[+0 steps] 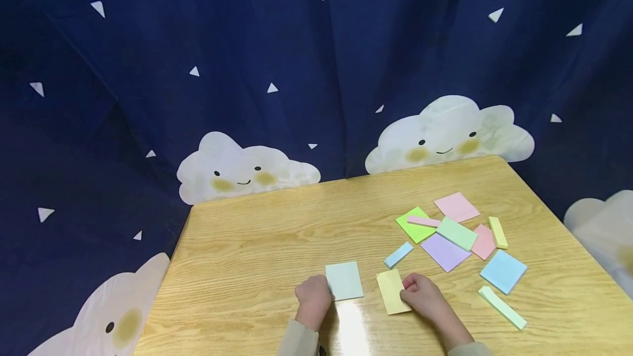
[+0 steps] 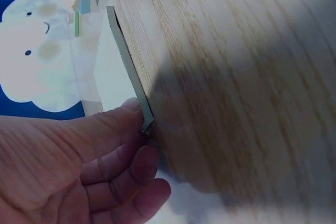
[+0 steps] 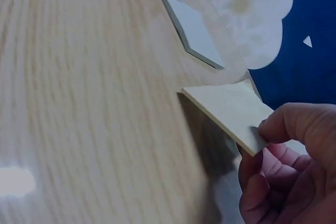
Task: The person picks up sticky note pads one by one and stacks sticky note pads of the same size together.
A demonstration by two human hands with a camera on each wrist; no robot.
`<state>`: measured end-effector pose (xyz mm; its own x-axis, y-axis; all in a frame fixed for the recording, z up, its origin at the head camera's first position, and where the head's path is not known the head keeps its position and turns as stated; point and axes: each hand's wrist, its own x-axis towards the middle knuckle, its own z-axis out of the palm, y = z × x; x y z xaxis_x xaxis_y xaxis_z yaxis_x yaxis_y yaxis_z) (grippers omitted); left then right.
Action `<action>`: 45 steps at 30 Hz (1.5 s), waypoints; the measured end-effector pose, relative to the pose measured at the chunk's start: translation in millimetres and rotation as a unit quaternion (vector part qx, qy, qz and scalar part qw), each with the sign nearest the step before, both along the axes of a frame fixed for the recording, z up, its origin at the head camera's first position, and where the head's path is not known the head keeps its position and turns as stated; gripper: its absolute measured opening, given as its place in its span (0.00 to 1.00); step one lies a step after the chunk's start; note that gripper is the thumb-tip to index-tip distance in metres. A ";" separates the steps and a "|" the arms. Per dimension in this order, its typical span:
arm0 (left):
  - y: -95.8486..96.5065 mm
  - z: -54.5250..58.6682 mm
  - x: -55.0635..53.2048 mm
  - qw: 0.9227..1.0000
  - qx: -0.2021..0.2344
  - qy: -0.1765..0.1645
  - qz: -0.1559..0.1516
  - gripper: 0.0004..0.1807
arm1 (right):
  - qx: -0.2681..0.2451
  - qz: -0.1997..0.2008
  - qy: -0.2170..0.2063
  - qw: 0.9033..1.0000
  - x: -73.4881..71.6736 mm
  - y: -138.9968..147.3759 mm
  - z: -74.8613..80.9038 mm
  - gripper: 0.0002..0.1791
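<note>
My left hand (image 1: 314, 298) pinches the left near corner of a square, pale mint sticky note pad (image 1: 344, 281). In the left wrist view, its thumb lies on top of the pad (image 2: 116, 72), with the other fingers curled below. My right hand (image 1: 424, 296) pinches a rectangular yellow sticky note pad (image 1: 392, 291) by its right edge. The right wrist view shows this yellow pad (image 3: 223, 109) held above the wood, its shadow falling beneath. A small gap of table separates the two pads.
To the right, several sticky note pads lie spread and overlapping: lime (image 1: 412, 231), pink (image 1: 457, 207), green (image 1: 457, 233), lilac (image 1: 447, 253) and blue (image 1: 503, 272). Narrow strips include a blue one (image 1: 398, 255) and a mint one (image 1: 502, 307). A dark blue curtain (image 1: 277, 43) hangs behind the wooden table (image 1: 247, 246).
</note>
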<state>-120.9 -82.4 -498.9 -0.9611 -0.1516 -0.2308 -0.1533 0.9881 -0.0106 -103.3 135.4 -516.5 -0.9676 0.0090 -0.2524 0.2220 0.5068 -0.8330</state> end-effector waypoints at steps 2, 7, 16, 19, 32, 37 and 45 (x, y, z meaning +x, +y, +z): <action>0.1 0.4 0.1 1.000 -0.003 -0.002 -0.001 0.17 | -0.001 0.000 -0.001 1.000 0.9 -3.4 -2.5 0.08; 0.3 2.3 0.7 1.000 -0.004 -0.004 -0.002 0.18 | 0.004 0.003 0.002 1.000 2.7 -9.4 -7.5 0.07; -0.1 1.3 0.5 1.000 -0.002 -0.002 -0.003 0.18 | 0.031 0.014 0.013 0.999 5.0 -14.7 -7.5 0.08; -0.1 1.4 0.0 1.000 -0.003 -0.006 -0.004 0.18 | 0.051 0.021 0.021 0.998 5.5 -15.3 -7.3 0.07; -1.5 1.1 -1.0 1.000 0.011 -0.005 -0.006 0.15 | 0.102 0.039 0.044 0.993 6.1 -15.9 -5.0 0.08; -5.3 -24.3 -8.5 1.000 -0.002 -0.006 -0.008 0.18 | 0.104 0.042 0.049 0.993 6.4 -15.4 -3.7 0.08; -2.9 -11.7 -4.7 1.000 0.001 -0.012 -0.007 0.18 | 0.101 0.040 0.048 0.993 7.9 -14.0 -2.1 0.08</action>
<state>-125.6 -85.3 -510.6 -0.9572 -0.1381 -0.2544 -0.1396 0.9901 -0.0123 -95.4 121.4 -518.6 -0.9867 -0.0278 -0.1599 0.0989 0.6783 -0.7281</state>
